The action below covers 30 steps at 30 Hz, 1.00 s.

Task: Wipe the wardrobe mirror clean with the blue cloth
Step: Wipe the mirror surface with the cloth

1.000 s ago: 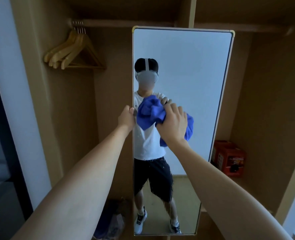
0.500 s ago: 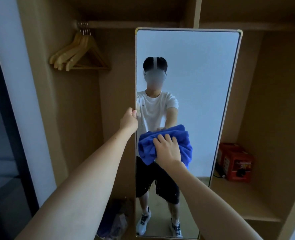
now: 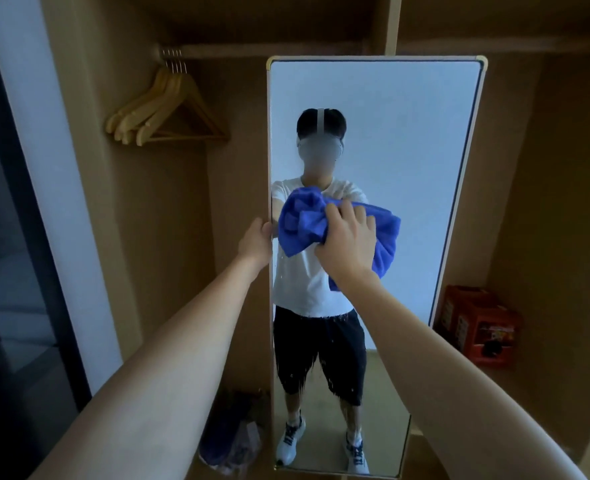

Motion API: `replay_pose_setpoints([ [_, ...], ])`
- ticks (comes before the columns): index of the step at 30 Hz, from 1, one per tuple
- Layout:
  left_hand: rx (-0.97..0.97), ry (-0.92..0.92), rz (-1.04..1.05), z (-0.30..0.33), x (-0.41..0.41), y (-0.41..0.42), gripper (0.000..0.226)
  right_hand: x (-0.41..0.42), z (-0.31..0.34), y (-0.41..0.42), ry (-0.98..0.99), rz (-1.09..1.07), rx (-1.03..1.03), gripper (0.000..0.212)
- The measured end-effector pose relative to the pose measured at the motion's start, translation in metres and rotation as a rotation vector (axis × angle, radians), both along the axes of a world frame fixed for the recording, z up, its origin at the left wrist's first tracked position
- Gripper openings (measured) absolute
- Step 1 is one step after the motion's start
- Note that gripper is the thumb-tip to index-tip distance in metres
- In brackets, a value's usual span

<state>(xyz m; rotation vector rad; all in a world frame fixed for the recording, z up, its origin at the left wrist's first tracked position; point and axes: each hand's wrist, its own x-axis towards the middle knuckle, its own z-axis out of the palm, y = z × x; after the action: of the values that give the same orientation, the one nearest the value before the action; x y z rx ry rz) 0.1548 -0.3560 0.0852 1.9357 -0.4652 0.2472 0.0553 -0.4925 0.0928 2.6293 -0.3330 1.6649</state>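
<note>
Wooden hangers (image 3: 169, 109) on rail; red box (image 3: 478, 327) on shelf.

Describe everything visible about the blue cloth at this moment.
The blue cloth is a soft, thick-looking fabric, bunched into folds rather than spread flat. It is pressed against the mirror around mid-height, towards its left side. The right hand grips it from behind, fingers curled into the folds, with fabric bulging out to either side of the hand. The left hand holds the mirror's left edge, apart from the cloth.

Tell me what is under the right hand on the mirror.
Under the right hand lies the bunched blue cloth, pressed against the mirror. The glass beneath the cloth is covered, so its state cannot be seen.
</note>
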Motion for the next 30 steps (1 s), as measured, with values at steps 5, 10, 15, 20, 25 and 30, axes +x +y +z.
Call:
replay_pose_setpoints([
  [5,0.037,0.017,0.037,0.0,0.004,0.001,0.034,0.005,-0.082,-0.006,0.188,-0.024,-0.137,0.026],
  [10,0.032,0.01,0.051,-0.004,0.005,-0.001,0.035,-0.007,-0.11,-0.002,0.401,0.018,-0.021,0.027],
  [15,-0.036,0.004,0.05,-0.007,0.005,-0.004,0.034,-0.017,-0.057,0.001,0.057,0.173,0.158,0.03],
  [20,-0.034,0.035,0.021,-0.005,-0.001,-0.005,0.037,-0.011,-0.009,0.0,-0.213,0.164,0.173,0.034],
  [25,-0.036,0.047,0.05,-0.006,0.005,-0.003,0.032,0.006,-0.046,0.002,0.072,0.071,-0.046,0.034],
  [30,-0.063,0.112,0.027,-0.009,0.007,-0.002,0.038,0.005,-0.122,-0.001,0.296,0.03,-0.17,0.028],
])
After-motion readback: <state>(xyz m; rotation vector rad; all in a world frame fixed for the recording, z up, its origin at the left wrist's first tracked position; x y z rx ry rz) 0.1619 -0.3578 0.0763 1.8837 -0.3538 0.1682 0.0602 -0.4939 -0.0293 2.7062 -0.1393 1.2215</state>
